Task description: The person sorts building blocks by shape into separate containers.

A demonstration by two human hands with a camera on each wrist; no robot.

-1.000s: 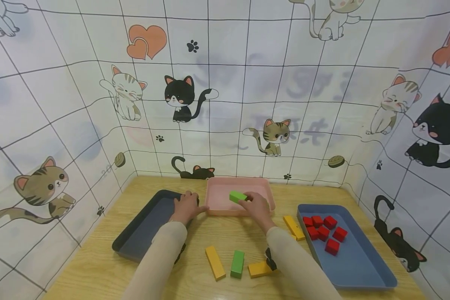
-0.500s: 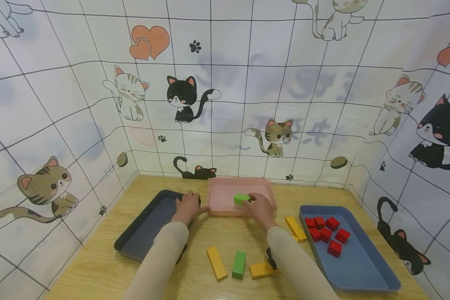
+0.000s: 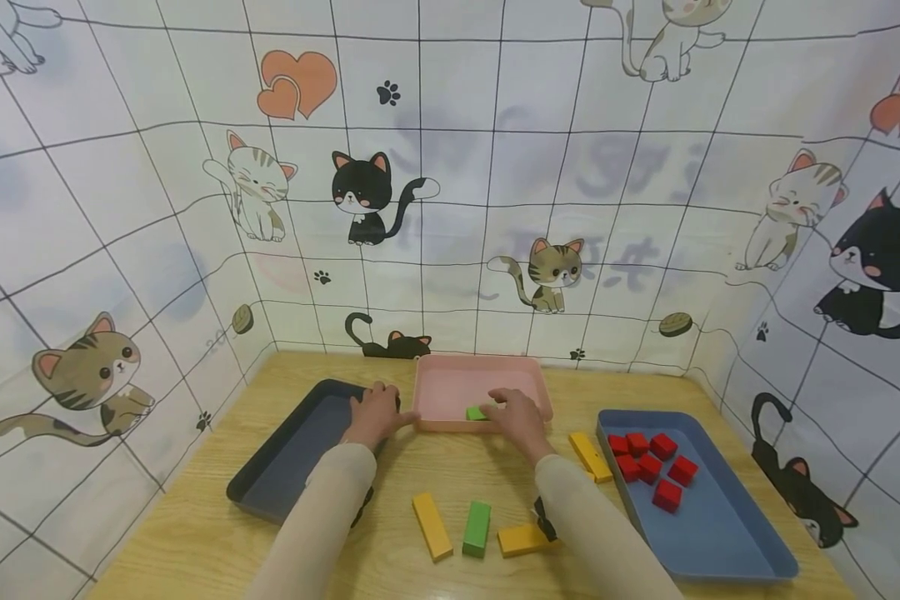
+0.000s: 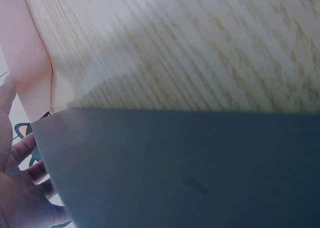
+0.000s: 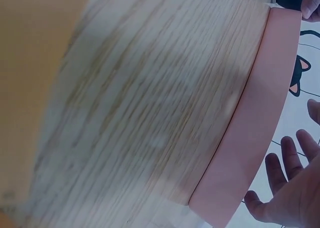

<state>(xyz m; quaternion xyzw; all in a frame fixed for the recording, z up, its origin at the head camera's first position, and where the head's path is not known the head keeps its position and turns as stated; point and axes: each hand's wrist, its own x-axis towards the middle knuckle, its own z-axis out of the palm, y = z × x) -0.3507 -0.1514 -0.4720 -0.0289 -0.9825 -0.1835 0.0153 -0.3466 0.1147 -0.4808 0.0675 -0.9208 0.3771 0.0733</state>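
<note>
My right hand [image 3: 519, 421] hovers over the front wall of the pink tray [image 3: 450, 387], fingers loosely spread and holding nothing. Just left of its fingertips, a green block [image 3: 476, 413] lies inside that tray, partly hidden by the front wall. In the right wrist view the fingers of the right hand [image 5: 292, 190] stand apart beyond the pink wall. My left hand [image 3: 375, 417] rests on the far right corner of the dark grey tray [image 3: 292, 458], its thumb stretched toward the pink tray. Spaced, extended fingers of the left hand [image 4: 27, 188] show past the grey wall.
A blue tray [image 3: 720, 533] with several red cubes [image 3: 648, 468] stands at the right. On the wooden table lie another green block [image 3: 476, 529] and yellow blocks [image 3: 432, 527], some beside the right forearm. A cat-patterned sheet [image 3: 457, 208] encloses the back and sides.
The right hand has lowered the green block into the pink tray and let it go, its fingers now spread. The left hand has stayed at the grey tray's corner.
</note>
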